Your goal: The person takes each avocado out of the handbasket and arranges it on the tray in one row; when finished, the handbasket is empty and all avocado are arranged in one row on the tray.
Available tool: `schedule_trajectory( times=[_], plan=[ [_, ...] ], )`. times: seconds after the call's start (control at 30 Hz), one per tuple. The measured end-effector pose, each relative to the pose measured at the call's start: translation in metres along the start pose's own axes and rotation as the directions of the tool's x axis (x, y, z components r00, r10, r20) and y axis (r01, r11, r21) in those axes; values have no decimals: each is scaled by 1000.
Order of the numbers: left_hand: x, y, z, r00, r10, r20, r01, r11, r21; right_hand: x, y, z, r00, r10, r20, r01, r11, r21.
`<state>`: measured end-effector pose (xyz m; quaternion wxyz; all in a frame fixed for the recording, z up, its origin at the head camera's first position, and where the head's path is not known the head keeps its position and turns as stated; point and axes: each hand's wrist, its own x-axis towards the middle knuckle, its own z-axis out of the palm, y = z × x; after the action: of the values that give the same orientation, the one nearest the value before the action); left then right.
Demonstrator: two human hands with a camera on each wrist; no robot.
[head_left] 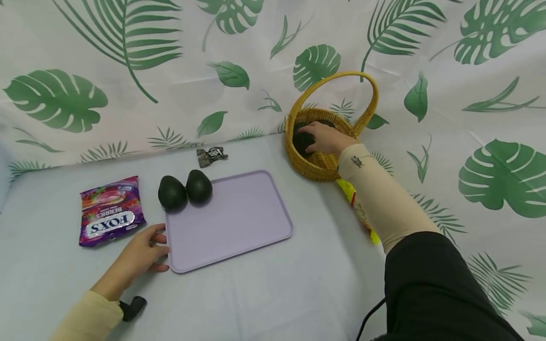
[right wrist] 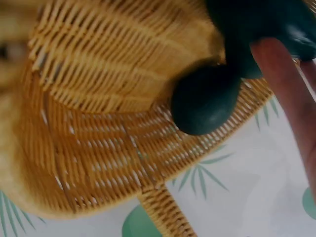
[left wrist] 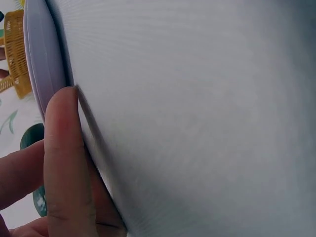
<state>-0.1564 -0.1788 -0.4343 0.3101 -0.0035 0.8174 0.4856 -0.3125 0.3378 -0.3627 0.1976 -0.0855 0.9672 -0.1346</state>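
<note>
My right hand (head_left: pixel 327 137) reaches into a yellow wicker basket (head_left: pixel 313 171) and grips a dark green avocado (head_left: pixel 302 142) with curled fingers. A second avocado (right wrist: pixel 205 102) lies against the basket's wall in the right wrist view. Down at the left, my left hand (head_left: pixel 137 255) rests its loosely bent fingers against the near left edge of a lilac tray (head_left: pixel 232 222). Two more avocados stand side by side at the tray's far left corner: the left avocado (head_left: pixel 172 193) and the right avocado (head_left: pixel 199 187).
Left of the tray lies a purple Fox's candy bag (head_left: pixel 112 210). Behind the tray is a small black-and-silver wrapped packet (head_left: pixel 211 156). A yellow packet (head_left: pixel 360 208) sits partly hidden under my right forearm. The basket's tall handle (head_left: pixel 337 76) arches above my right hand.
</note>
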Motion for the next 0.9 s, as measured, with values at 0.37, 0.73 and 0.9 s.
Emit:
schedule_trajectory(
  times=[0.37,0.73,0.9],
  plan=[
    [0,-2,-1,1000,-12,-3,12,1000,-1,5,-2,2,975,135,178,-119,988,-95],
    [-3,1,-5,1000,13,-3,-13,1000,8,-8,5,12,990,36,135,-32,999,-36],
    [-1,0,-2,1000,8,-3,-8,1000,1,-10,10,23,991,45,124,-41,999,-30]
  ],
)
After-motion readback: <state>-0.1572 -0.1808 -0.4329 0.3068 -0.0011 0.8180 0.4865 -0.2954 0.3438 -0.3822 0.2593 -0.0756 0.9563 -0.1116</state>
